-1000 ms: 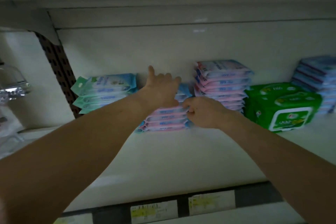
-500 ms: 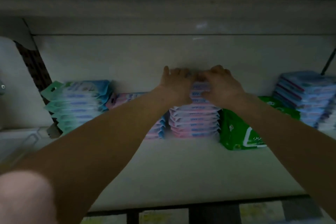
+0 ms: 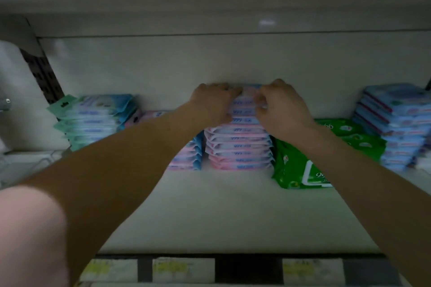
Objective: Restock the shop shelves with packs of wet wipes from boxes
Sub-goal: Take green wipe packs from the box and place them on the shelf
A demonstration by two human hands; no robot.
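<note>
Head cam is pretty dim and a bit smeared, so reading labels is rough. The pink packs in the middle stack [image 3: 239, 147] have blue print along their front edges that looks like "999", and the green packs [image 3: 300, 170] show what might be "99" in white, but I can't make out a brand on either. Price tags [image 3: 183, 269] run along the shelf's front lip, yellowish and too blurry to read.

Both my arms reach straight in over the white shelf [image 3: 233, 212], forearms angling toward each other. My left hand [image 3: 213, 102] sits on the left side of the top few pink packs, fingers curled over the top edge. My right hand [image 3: 281, 106] mirrors it on the right side, fingers bent down onto the same packs. So both hands are clamped on the top of that middle stack, squeezing it between them. The stack sits far back, close to the rear wall.

Counting: roughly ten pink packs visible in the middle stack below and between my hands. A lower pink-and-blue stack [image 3: 186, 156] sits just left of it, partly behind my left forearm, can't count it. Further left is a teal stack [image 3: 93, 121], six or so. Green packs are touching the middle stack's right side, at least two. Far right is a blue stack [image 3: 398, 128], about eight.
</note>
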